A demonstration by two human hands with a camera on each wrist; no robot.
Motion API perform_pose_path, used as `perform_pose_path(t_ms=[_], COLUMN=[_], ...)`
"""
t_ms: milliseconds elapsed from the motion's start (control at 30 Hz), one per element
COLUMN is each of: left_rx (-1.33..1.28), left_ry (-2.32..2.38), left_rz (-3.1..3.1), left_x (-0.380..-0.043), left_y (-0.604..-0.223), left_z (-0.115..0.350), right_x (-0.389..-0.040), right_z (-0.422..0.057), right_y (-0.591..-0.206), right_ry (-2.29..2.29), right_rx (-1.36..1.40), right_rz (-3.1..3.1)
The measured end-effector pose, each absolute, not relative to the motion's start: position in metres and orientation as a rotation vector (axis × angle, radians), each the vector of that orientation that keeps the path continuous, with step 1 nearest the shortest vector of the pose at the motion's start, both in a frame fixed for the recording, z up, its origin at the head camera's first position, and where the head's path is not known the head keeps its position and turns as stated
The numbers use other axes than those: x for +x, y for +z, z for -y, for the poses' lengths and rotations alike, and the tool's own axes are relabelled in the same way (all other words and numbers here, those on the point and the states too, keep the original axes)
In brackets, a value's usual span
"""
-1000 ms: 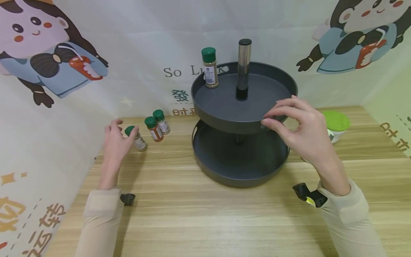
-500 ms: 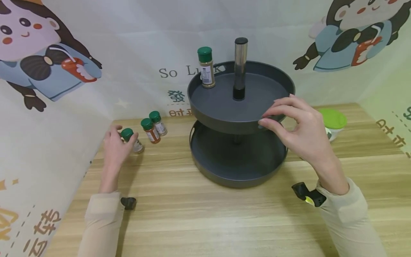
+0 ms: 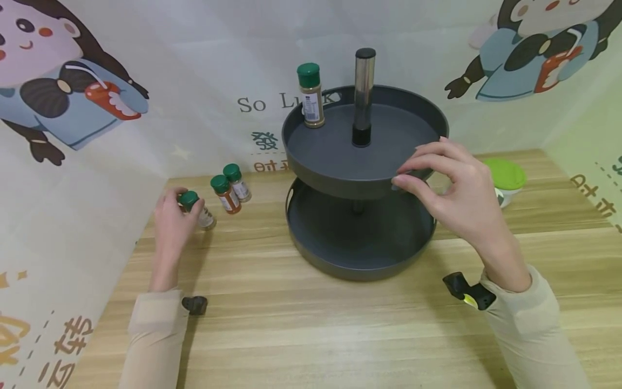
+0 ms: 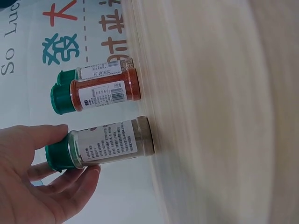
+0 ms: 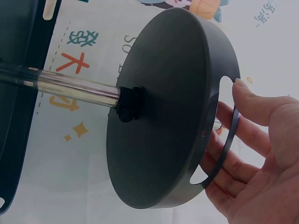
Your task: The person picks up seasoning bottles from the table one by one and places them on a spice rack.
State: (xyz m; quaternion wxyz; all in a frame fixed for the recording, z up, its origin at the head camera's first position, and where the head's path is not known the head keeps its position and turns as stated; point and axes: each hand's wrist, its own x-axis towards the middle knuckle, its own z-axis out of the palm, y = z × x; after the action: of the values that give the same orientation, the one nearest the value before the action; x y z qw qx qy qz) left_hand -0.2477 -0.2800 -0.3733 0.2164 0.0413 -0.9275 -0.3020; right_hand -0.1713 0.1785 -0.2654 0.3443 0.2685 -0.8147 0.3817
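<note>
Through my distant feed, the left hand (image 3: 175, 221) pinched the spice jar (image 4: 110, 141) near its green cap, at the left of the table (image 3: 311, 329). A red jar (image 3: 229, 202) and a pale jar (image 3: 241, 190) crowded its tray side. I saw the right hand (image 3: 459, 189) gripping the upper tray (image 3: 350, 186), where a post (image 3: 363, 100) and tan jar (image 3: 312, 107) stood; behind that hand, a tub (image 3: 506, 175) was partly hidden

A pale wood-grain tabletop (image 3: 301, 335) is occupied centrally by a two-tier round tray (image 3: 350, 187), at right by a lime-lidded tub (image 3: 507, 179), and at left by a red-filled spice jar (image 3: 228, 200), a speckled spice jar (image 3: 239, 187) just behind, and a grey-brown spice jar (image 3: 206, 218).
</note>
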Motion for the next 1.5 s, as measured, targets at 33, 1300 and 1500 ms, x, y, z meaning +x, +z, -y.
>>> perform_pose_path(t_ms=[33, 1300, 1500], left_rx=[0.116, 0.066, 0.027], left_ry=[-0.84, -0.749, -0.718], left_rz=[2.569, 2.494, 2.468], left_x=[-0.247, -0.223, -0.221], left_y=[-0.373, -0.326, -0.316], left_z=[0.28, 0.267, 0.262], right_x=[-0.171, -0.17, -0.17], right_z=[-0.178, -0.178, -0.177], right_y=[-0.265, -0.266, -0.265], right_ry=[0.991, 0.963, 0.96], right_rx=[0.698, 0.688, 0.714], right_rz=[2.115, 2.16, 2.136])
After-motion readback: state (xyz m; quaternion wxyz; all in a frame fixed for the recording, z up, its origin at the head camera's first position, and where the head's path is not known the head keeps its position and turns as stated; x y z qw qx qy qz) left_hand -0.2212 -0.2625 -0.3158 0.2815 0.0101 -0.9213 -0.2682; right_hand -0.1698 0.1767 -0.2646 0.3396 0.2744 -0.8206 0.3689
